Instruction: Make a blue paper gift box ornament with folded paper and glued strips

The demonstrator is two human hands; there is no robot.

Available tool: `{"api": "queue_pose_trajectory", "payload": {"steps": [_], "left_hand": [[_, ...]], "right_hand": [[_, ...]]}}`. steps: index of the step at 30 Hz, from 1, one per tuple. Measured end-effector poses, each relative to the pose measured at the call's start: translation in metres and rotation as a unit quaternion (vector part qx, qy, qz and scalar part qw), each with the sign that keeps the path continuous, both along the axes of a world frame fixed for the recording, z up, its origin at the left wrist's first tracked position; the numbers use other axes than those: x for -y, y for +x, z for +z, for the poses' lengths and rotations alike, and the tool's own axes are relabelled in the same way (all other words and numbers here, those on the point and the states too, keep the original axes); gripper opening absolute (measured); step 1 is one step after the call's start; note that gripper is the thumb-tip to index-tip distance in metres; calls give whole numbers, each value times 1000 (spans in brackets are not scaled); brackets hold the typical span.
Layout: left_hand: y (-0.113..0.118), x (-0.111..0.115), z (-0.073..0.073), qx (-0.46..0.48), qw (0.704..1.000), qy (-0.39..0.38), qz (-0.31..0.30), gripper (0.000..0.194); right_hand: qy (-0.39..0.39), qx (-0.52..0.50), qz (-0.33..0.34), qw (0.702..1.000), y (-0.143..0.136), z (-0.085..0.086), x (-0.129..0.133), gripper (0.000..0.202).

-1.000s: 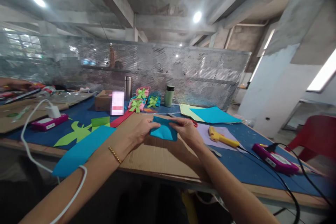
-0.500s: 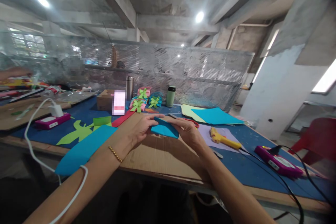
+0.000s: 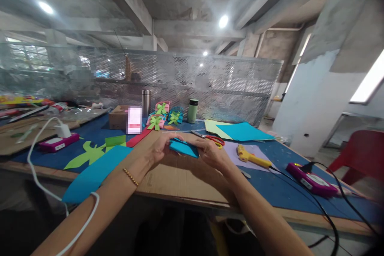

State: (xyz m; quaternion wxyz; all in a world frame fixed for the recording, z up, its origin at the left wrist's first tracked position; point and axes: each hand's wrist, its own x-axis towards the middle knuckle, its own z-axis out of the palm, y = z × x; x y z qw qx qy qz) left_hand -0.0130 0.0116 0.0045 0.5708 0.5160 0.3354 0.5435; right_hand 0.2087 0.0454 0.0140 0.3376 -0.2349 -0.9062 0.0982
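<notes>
Between my two hands is a folded piece of blue felt or craft paper (image 3: 183,148), held above a cardboard sheet (image 3: 186,180). My left hand (image 3: 164,147) grips its left end, fingers curled round it. The right end is pinched by my right hand (image 3: 210,152). Red-and-yellow-handled scissors (image 3: 215,140) lie just beyond my right hand. A larger blue sheet with a rounded end (image 3: 93,176) rests beside and partly under my left forearm. Green cut-out pieces (image 3: 87,155) lie to its left.
A yellow glue gun (image 3: 252,157) lies on a lilac sheet (image 3: 232,154). Purple power strips (image 3: 312,180) sit at right and left, with trailing cables. Behind stand a green tumbler (image 3: 193,111), a steel flask (image 3: 146,104), bow-topped pieces (image 3: 156,122) and a cardboard box (image 3: 118,117).
The blue piece has tilted and its folded edge now shows. My right hand has shifted slightly left and uncovered the scissors' handles. The co-worker's arm at far left is gone from view.
</notes>
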Motion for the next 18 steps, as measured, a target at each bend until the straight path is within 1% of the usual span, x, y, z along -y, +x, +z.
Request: {"api": "queue_pose_trajectory", "payload": {"steps": [2,4,7,9,11,14,18], "left_hand": [[1,-2,-4,-34,998,27,50,23],[1,-5,-9,-74,992,65,81,17],[0,-4,-12,-115,983,114,82,22],[1,-1,-11,-135,978,136,82,28],[2,2,-10,-156,973,146,86,32],[4,5,-8,-175,970,145,88,37],[6,6,-6,-194,968,129,93,29]], "right_hand": [[-9,19,1,1000,0,0,0,57],[-37,19,0,999,-2,4,3,50],[-91,-32,8,995,-5,10,8,34],[-127,-65,15,990,-7,9,8,31],[-171,-67,11,983,-9,4,4,31],[-221,-64,-6,973,-10,-6,-5,37],[-248,-85,-13,965,-9,-10,-11,40]]}}
